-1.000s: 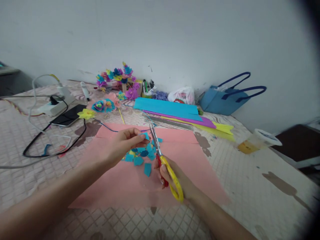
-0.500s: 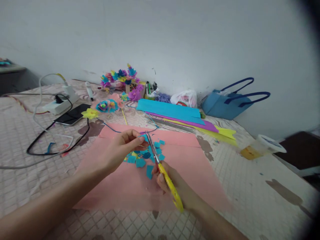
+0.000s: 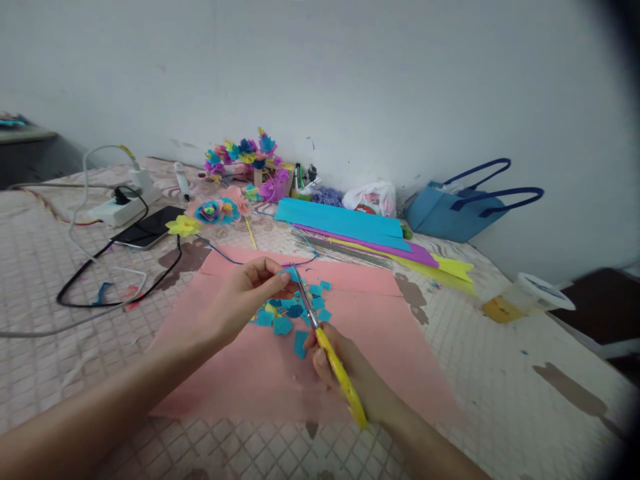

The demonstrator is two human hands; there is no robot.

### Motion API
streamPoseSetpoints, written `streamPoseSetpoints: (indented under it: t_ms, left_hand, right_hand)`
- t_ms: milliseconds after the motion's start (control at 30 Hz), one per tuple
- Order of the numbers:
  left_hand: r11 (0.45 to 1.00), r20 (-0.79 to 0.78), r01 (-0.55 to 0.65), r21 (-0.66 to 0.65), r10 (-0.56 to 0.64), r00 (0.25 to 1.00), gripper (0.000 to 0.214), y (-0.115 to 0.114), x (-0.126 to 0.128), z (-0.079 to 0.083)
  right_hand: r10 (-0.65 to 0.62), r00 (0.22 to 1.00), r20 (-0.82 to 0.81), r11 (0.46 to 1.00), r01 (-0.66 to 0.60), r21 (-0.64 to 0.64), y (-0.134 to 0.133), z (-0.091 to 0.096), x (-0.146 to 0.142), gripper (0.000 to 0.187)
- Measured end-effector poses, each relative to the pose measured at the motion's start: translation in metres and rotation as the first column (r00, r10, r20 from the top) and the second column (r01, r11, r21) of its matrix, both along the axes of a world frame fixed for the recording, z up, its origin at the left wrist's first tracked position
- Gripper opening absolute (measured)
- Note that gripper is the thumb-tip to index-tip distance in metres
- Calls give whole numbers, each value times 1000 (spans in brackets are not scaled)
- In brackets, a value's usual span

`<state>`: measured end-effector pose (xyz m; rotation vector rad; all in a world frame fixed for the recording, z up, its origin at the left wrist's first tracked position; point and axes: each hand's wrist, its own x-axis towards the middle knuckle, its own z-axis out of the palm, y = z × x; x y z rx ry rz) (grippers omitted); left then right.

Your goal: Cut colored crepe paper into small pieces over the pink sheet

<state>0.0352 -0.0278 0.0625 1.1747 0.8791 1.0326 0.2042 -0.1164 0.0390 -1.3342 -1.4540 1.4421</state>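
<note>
My left hand [image 3: 239, 303] pinches a small blue paper piece [image 3: 291, 273] between thumb and fingertips, just above a pink paper sheet [image 3: 260, 373]. My right hand [image 3: 350, 373] grips yellow-handled scissors [image 3: 327, 350], and the blades meet the blue piece at its right edge. Several small blue paper cuttings [image 3: 287, 317] lie scattered on the pink sheet under both hands.
Long blue, purple and yellow paper sheets [image 3: 345, 221] lie behind. Paper flowers [image 3: 240, 153], a phone [image 3: 145, 228], a power strip with cables [image 3: 123, 203], a blue bag [image 3: 460, 203], a white plastic bag [image 3: 371, 195] and a tipped cup [image 3: 525, 297] ring the patterned mat.
The scissor blades have closed on the blue piece and both hands shifted slightly; the camera view drifted, so the background sits a little lower and to the right.
</note>
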Motion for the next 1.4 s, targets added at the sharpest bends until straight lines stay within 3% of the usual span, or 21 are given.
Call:
streamPoseSetpoints:
  t_ms: [367, 800, 967, 1133, 1400]
  left_hand:
    - [1000, 11, -1, 17, 1, 1000, 17, 1, 0, -3]
    - [1000, 3, 0, 25, 0, 1000, 16, 1, 0, -2]
    - [1000, -1, 0, 31, 0, 1000, 18, 1, 0, -3]
    - [1000, -5, 1, 29, -1, 1000, 18, 2, 0, -3]
    - [1000, 3, 14, 19, -14, 1000, 19, 2, -1, -4]
  right_hand:
    - [-94, 990, -103, 994, 87, -71, 2, -5, -2, 38]
    - [-136, 988, -68, 990, 133, -41, 0, -7, 1, 34]
    - [-189, 971, -149, 973, 165, -159, 3, -6, -1, 37]
    - [-146, 987, -68, 989, 143, -38, 3, -8, 1, 33]
    - [-91, 996, 18, 996, 91, 17, 2, -8, 0, 41]
